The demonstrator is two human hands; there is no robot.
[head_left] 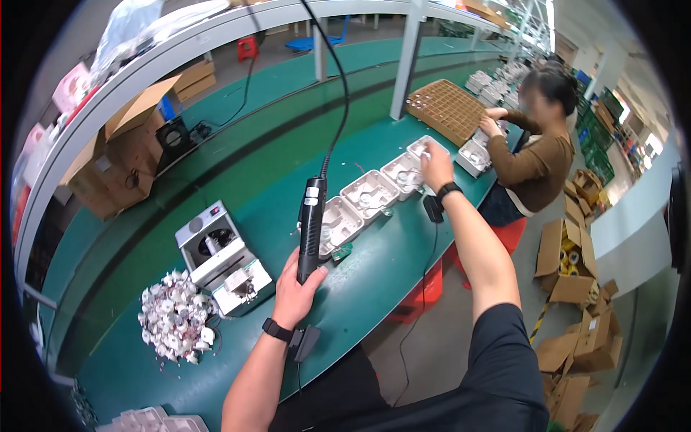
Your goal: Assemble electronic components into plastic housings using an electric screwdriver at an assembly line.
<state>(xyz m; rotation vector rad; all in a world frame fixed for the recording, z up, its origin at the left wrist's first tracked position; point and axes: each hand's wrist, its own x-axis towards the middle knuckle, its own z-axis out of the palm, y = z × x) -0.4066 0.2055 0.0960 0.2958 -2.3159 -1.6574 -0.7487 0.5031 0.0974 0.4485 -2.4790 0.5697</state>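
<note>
A black electric screwdriver (311, 225) with a cable at its top is gripped near its lower end by my left hand (294, 291). Its tip is hidden by the hand. Open white plastic housings stand in a row on the green bench: a near one (344, 219) beside the screwdriver, a second (369, 196) and a third (402, 173), with parts and wires inside. My right hand (437, 170) reaches to the far housing (421, 144), fingers curled at its near right edge; the fingertips are partly hidden. A small green circuit board (342, 251) lies by the near housing.
A grey machine (223, 252) and a heap of small white parts with wires (176, 317) occupy the bench's left. At the far right a co-worker (536, 144) handles another housing (473, 157) beside a brown divided tray (448, 108). Cardboard boxes (565, 263) stand on the floor.
</note>
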